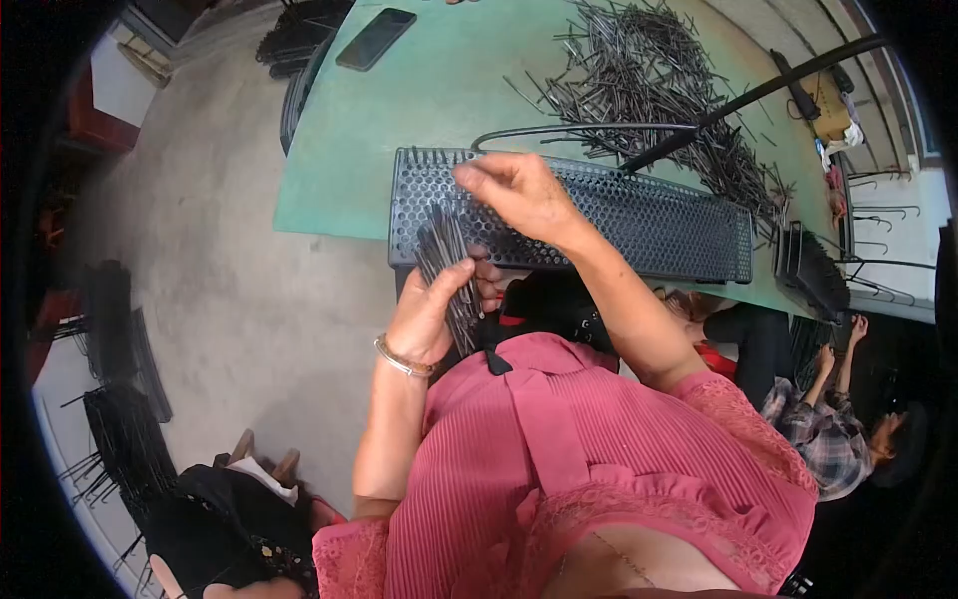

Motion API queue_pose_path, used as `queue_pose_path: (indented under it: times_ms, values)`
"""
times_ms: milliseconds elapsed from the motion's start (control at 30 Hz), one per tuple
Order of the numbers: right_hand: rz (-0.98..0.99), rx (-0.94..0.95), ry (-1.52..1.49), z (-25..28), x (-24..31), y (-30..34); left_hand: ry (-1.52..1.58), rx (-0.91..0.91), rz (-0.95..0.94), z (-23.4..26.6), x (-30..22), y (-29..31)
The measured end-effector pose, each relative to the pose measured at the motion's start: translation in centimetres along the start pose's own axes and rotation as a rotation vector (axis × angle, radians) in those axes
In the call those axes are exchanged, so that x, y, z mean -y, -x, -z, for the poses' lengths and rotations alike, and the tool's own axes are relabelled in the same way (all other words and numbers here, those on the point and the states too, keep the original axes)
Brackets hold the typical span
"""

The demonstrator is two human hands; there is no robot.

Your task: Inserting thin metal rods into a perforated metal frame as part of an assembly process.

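Note:
My left hand (429, 309) is wrapped round a bundle of thin black rods (444, 240), just off the near edge of a long black perforated metal rack (689, 235). The bundle stands nearly upright, with its top ends spread over the rack's left part. Above that part is my right hand (531, 205), its thumb and fingers curled together; whatever they pinch is too small or hidden to make out. Several short rod ends (431, 158) stick up in a row along the rack's far left edge.
A large loose heap of black rods (649, 85) covers the far right of the green table (449, 85). A phone (376, 40) lies far left. A black bar (768, 90) slants over the rack. Another person (833, 439) sits at the right, and a person (220, 529) is at lower left.

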State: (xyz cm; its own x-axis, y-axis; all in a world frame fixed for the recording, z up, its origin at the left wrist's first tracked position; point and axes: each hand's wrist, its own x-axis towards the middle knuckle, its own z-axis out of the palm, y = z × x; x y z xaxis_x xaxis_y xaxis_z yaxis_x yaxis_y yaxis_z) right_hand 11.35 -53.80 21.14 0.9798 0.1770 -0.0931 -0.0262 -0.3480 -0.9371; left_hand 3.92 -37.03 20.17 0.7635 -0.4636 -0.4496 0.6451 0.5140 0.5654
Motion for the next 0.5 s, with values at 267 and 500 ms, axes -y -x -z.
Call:
queue_pose_path:
  times_ms: [267,500]
  values:
    - [-0.218,0.092,-0.546,0.6,-0.3,2.1,-0.068,0.08,-0.002,-1.7,-0.6,-0.6]
    - [-0.196,0.174,-0.57,1.6,-1.2,3.0,-0.193,0.112,0.032,-1.4,0.3,-0.9]
